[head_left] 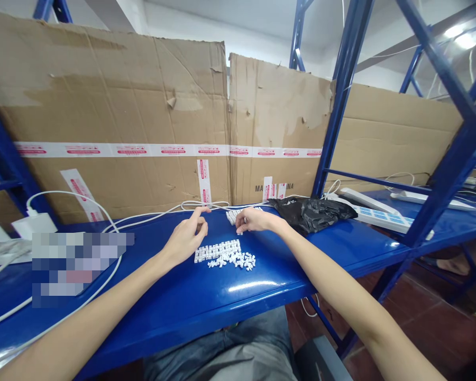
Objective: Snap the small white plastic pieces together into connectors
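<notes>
Remotely, I view the near white row (217,251) lined up, loose white pieces (238,260) unarranged just before it; beyond it, the right hand (252,219) pinches at a far row (233,216), grip unclear; the left hand (186,233), half-open and seemingly empty, hovers beside it.

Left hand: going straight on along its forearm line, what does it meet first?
Probably the white cable at the foot of the cardboard. The left hand's height is unclear from this one view, so it could pass over the cable and meet the cardboard first.
</notes>
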Action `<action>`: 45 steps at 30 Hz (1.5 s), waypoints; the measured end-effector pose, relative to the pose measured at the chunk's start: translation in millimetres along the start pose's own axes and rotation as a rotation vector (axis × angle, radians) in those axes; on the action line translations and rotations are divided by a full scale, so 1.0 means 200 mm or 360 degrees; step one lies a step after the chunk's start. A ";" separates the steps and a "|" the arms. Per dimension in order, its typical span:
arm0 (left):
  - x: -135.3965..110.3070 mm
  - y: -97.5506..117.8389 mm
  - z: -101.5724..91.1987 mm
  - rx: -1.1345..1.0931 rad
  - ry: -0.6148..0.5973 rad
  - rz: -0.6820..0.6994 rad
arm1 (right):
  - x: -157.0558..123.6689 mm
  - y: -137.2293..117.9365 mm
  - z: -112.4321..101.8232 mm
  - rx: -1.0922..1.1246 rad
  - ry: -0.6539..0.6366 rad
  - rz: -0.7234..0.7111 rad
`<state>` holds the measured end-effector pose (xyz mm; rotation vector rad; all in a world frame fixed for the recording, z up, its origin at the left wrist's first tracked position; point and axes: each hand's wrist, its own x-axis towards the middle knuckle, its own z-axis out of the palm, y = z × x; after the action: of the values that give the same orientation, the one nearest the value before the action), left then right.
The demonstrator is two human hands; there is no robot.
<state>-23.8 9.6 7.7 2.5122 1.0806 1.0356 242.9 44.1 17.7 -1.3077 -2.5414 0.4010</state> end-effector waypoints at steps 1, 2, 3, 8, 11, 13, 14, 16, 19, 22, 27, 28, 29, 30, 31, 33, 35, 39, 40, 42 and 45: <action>0.00 0.00 0.00 -0.0010 0.0001 -0.0003 | -0.01 0.00 -0.01 -0.0018 -0.0021 0.0033; 0.00 0.01 0.00 -0.0030 0.0000 -0.0004 | -0.02 -0.01 -0.02 -0.0038 -0.0037 0.0069; 0.00 0.01 0.00 -0.0068 0.0001 -0.0006 | -0.02 -0.01 -0.02 -0.0067 -0.0024 0.0098; -0.02 0.07 0.03 -0.0569 0.0055 -0.0120 | -0.04 -0.17 -0.01 -0.0013 0.0572 -0.0173; -0.02 0.12 0.06 -0.0923 0.0084 -0.0178 | -0.03 -0.30 0.04 0.0075 0.0866 -0.0440; -0.01 0.13 0.07 -0.1074 0.0065 -0.0165 | -0.02 -0.36 0.09 0.0090 0.0952 -0.0513; -0.01 0.12 0.07 -0.1108 0.0065 -0.0154 | -0.02 -0.38 0.11 0.0096 0.0979 -0.0520; 0.00 0.10 0.06 -0.1122 0.0101 -0.0137 | -0.02 -0.40 0.13 0.0134 0.0997 -0.0512; 0.01 0.03 0.03 -0.1047 0.0246 -0.0174 | -0.03 -0.40 0.13 0.0281 0.0870 -0.0536; 0.02 -0.02 0.01 -0.0876 0.0352 -0.0225 | -0.06 -0.42 0.11 0.0338 0.0449 -0.0642; 0.01 -0.04 0.02 -0.0740 0.0360 -0.0151 | -0.07 -0.46 0.15 0.0168 0.0057 -0.0735; 0.01 -0.04 0.02 -0.0742 0.0339 -0.0128 | -0.07 -0.46 0.16 0.0143 0.0035 -0.0735; 0.01 -0.03 0.03 -0.0750 0.0316 -0.0107 | -0.07 -0.47 0.16 0.0121 0.0023 -0.0733; 0.01 -0.03 0.03 -0.0761 0.0293 -0.0091 | -0.06 -0.47 0.17 0.0101 0.0016 -0.0731; 0.01 -0.03 0.03 -0.0771 0.0275 -0.0081 | -0.06 -0.47 0.17 0.0080 0.0012 -0.0729; 0.01 -0.03 0.04 -0.0782 0.0249 -0.0083 | -0.06 -0.47 0.18 0.0048 0.0010 -0.0723; 0.01 -0.03 0.04 -0.0790 0.0225 -0.0099 | -0.06 -0.47 0.18 0.0048 0.0004 -0.0718; 0.01 -0.03 0.05 -0.0785 0.0175 -0.0126 | -0.06 -0.47 0.18 0.0094 -0.0006 -0.0710; 0.01 -0.02 0.05 -0.0774 0.0174 -0.0122 | -0.07 -0.47 0.18 0.0104 -0.0007 -0.0709; 0.01 -0.02 0.05 -0.0740 0.0168 -0.0108 | -0.07 -0.48 0.17 0.0121 -0.0007 -0.0703; 0.01 -0.02 0.04 -0.0709 0.0144 -0.0098 | -0.08 -0.48 0.16 0.0168 0.0020 -0.0701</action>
<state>-18.5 13.8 0.8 2.0844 0.8302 1.2249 168.5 -27.4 20.4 -0.6806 -2.6552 0.4211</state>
